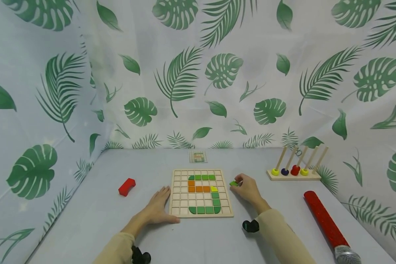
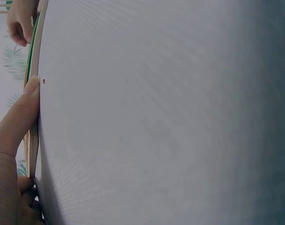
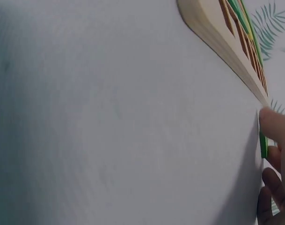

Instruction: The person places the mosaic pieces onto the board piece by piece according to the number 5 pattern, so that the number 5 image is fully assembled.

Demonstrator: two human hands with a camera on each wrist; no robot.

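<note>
A wooden grid board (image 1: 204, 216) lies on the table with coloured tiles set in its squares. Green tiles (image 1: 204, 177) run along the upper row, orange tiles (image 1: 198, 189) follow the left and middle, and one yellow tile (image 1: 213, 189) ends the middle row. More green tiles (image 1: 216, 202) go down the right and along the bottom. My left hand (image 1: 158, 207) rests at the board's lower left corner, fingers along its left side and thumb at the front edge. Right of the board, my right hand (image 1: 247, 188) pinches a small green tile (image 3: 264, 144) between thumb and fingers, close over the table.
Behind the board lies a small pattern card (image 1: 198, 157). A red block (image 1: 127, 187) sits at left. To the right are a peg stand (image 1: 293, 177) with coloured beads and a red microphone (image 1: 326, 220). Leaf-print cloth (image 1: 198, 73) hangs behind the table.
</note>
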